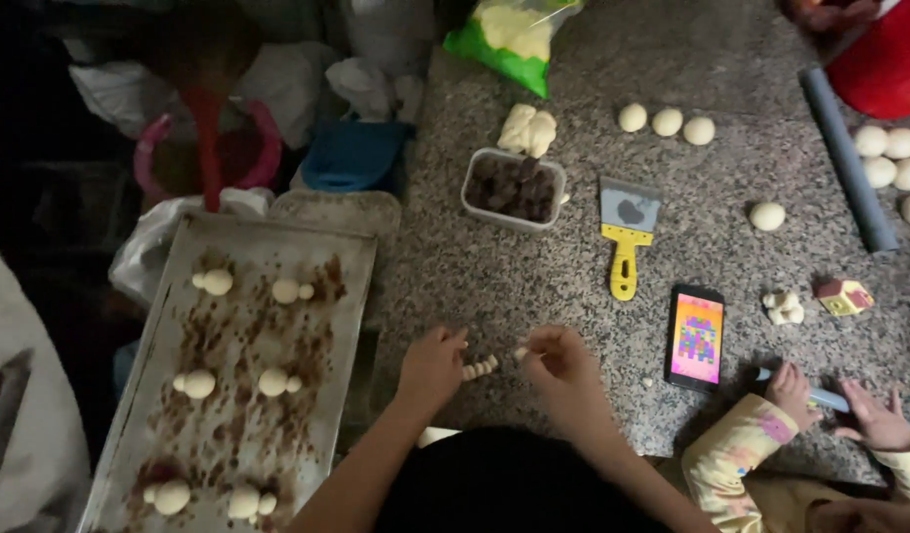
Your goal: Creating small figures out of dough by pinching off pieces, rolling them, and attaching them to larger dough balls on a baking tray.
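My left hand [430, 365] rests on the speckled stone counter [534, 276], its fingers on a small ridged piece of dough [480, 368]. Just to the right, my right hand [563, 365] pinches a tiny bit of dough [521, 351] between its fingertips. The two hands are close together, with the ridged piece between them. A dark rounded shape at the bottom edge hides my forearms' lower parts.
A metal baking tray [178, 434] with several small dough figures lies at the left. Behind are a plastic tub of dark filling [514, 188], a yellow-handled scraper [628, 232], a phone with a lit screen [696, 338], dough balls [666, 120] and a grey tube [850, 163]. Another person's hands [840, 400] work at the right.
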